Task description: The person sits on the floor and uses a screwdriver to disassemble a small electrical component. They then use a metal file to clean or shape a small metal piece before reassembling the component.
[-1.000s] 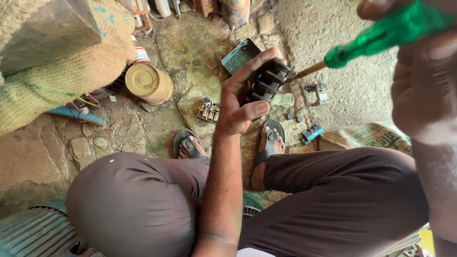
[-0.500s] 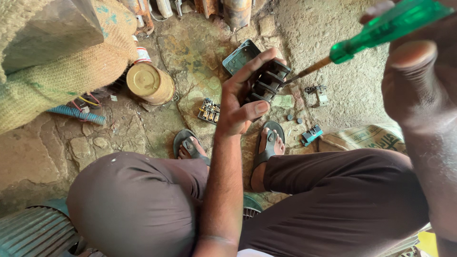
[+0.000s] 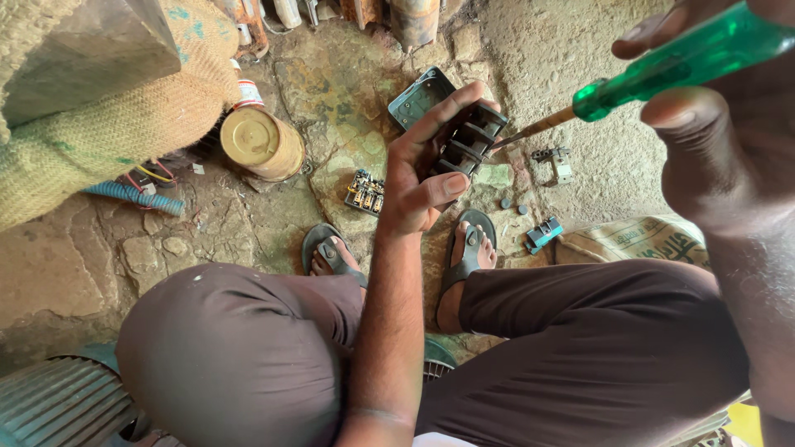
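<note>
My left hand grips a black ribbed electrical block, held out over the stone floor above my feet. My right hand, close to the camera at the upper right, holds a screwdriver with a clear green handle. Its metal shaft points down and left, and the tip touches the right side of the black block.
On the stone floor lie a dark square cover, a small terminal part, a grey bracket, a blue-grey piece and a yellow tin can. A burlap sack fills the left. A ribbed motor housing sits at the lower left.
The camera has shifted slightly and my right hand with the screwdriver sits a little lower. The screwdriver tip stays at the block in my left hand.
</note>
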